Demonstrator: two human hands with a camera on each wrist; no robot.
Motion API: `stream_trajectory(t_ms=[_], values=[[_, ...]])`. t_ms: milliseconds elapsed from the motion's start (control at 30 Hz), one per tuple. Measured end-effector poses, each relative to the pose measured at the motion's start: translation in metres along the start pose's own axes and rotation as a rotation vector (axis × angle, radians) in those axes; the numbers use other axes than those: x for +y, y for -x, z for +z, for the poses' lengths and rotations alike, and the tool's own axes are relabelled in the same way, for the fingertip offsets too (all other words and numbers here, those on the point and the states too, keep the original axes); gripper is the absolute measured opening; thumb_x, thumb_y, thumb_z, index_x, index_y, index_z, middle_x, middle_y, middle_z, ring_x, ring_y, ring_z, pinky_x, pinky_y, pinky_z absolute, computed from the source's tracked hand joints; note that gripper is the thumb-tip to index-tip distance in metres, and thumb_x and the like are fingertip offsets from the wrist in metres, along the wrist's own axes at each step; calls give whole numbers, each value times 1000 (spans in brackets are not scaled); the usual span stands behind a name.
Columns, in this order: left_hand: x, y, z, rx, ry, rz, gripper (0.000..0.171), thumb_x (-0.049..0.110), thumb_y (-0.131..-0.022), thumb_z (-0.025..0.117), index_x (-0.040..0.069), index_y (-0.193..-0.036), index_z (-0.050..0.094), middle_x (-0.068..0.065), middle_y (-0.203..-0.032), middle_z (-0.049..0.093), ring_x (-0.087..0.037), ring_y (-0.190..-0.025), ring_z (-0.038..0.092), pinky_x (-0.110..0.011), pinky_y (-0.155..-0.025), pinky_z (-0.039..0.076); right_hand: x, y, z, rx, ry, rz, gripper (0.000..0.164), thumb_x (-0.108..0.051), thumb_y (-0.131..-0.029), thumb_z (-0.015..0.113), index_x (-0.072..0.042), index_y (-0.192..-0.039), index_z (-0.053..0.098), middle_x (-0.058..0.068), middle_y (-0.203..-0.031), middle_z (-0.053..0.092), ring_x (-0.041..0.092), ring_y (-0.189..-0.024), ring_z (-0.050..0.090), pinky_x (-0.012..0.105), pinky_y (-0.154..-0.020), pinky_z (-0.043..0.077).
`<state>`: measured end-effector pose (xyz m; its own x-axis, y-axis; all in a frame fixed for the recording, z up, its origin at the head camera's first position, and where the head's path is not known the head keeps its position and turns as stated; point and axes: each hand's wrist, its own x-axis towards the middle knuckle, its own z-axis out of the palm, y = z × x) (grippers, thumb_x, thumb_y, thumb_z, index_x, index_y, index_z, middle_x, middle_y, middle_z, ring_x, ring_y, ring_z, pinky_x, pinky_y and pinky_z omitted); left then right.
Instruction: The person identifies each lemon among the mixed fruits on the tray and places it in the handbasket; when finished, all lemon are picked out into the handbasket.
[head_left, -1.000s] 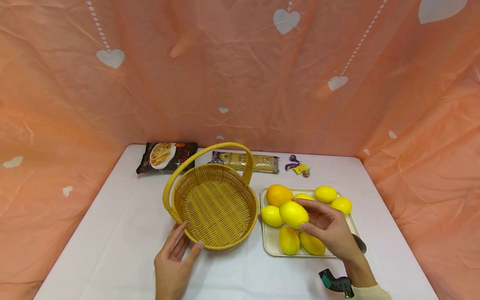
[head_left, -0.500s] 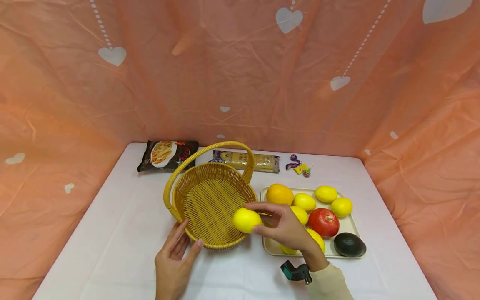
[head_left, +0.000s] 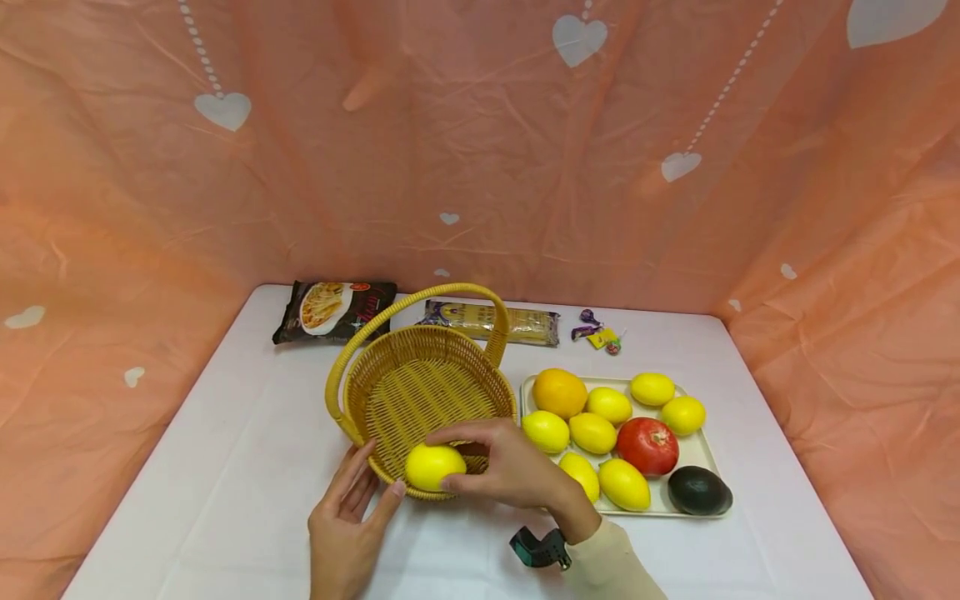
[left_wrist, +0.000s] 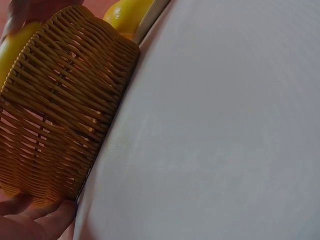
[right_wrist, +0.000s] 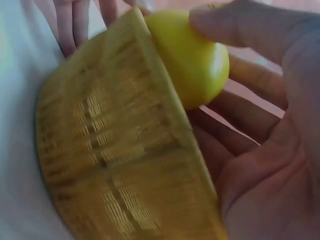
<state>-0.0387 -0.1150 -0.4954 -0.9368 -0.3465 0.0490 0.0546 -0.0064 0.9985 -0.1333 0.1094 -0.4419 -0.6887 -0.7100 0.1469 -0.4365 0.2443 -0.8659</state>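
Observation:
A yellow wicker basket [head_left: 427, 392] with an arched handle stands on the table, its woven floor bare in the head view. My left hand [head_left: 347, 529] rests against the near left of its side, thumb and fingers spread, fairly straight. Between the thumb and fingers of my right hand [head_left: 521, 471] is a lemon [head_left: 431, 467], held at the near rim of the basket. The right wrist view has this lemon [right_wrist: 192, 62] just beyond the rim, the thumb on top. In the left wrist view, fingertips [left_wrist: 59, 217] touch the low part of the basket wall [left_wrist: 65, 95].
Right of the basket, a cream tray [head_left: 701, 450] bears several lemons [head_left: 624, 485], an orange [head_left: 559, 393], a red pomegranate [head_left: 647, 446] and a dark avocado [head_left: 699, 490]. Behind lie a black food bag [head_left: 333, 310], a noodle packet [head_left: 525, 327] and some candies [head_left: 600, 336].
My right hand has carried the lemon leftward from above the tray to the basket's near rim, uncovering the pomegranate and other fruit. The left hand has stayed at the basket.

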Motion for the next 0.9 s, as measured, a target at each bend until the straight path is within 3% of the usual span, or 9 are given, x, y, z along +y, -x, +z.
stream_trajectory(t_ms=[167, 300, 400, 500, 633, 800, 900], values=[[0, 1, 0, 3, 3, -4, 64, -1, -94, 85, 2, -154, 61, -24, -172, 38, -42, -147, 50, -18, -111, 51, -7, -9, 6, 2, 21, -14, 50, -19, -98, 85, -13, -146, 71, 4, -144, 74, 16, -131, 71, 32, -114, 61], [0, 2, 0, 4, 19, -16, 65, -6, -93, 83, 1, -154, 61, -24, -172, 37, -43, -148, 49, -19, -113, 50, -5, -3, 0, 25, -127, 20, 51, -18, -100, 83, -7, -148, 69, 14, -147, 71, 28, -134, 70, 36, -118, 58], [0, 2, 0, 3, 31, -23, 65, -7, -93, 83, 2, -154, 61, -23, -173, 37, -44, -149, 48, -18, -113, 50, 1, 10, -11, 76, -250, 16, 49, -14, -100, 83, -4, -146, 70, 17, -147, 71, 25, -135, 69, 46, -119, 58], [-1, 3, 0, 3, 29, -25, 66, -5, -93, 85, 2, -154, 61, -23, -173, 37, -44, -149, 49, -18, -113, 50, 10, 30, -24, 151, -333, -38, 46, -8, -100, 81, 2, -143, 69, 22, -145, 71, 22, -134, 70, 48, -119, 58], [-1, 3, 0, 5, 22, -15, 66, -3, -92, 86, 2, -153, 62, -22, -172, 38, -40, -148, 51, -19, -113, 51, 23, 63, -43, 243, -369, -96, 45, 3, -99, 77, 10, -142, 66, 19, -143, 72, 21, -132, 72, 42, -117, 59], [-4, 1, -1, 8, 14, 16, 65, -4, -93, 85, 2, -153, 62, -23, -171, 39, -19, -146, 58, -21, -113, 51, 32, 111, -63, 366, -310, -48, 45, 13, -98, 71, 14, -143, 63, 4, -143, 75, 20, -132, 72, 34, -116, 59], [-6, 0, -1, 1, 12, 30, 65, -4, -93, 85, 2, -153, 62, -23, -171, 40, -10, -144, 59, -22, -114, 51, 34, 141, -72, 445, -276, -9, 46, 19, -98, 65, 17, -144, 59, 3, -143, 75, 18, -131, 72, 33, -115, 60]])
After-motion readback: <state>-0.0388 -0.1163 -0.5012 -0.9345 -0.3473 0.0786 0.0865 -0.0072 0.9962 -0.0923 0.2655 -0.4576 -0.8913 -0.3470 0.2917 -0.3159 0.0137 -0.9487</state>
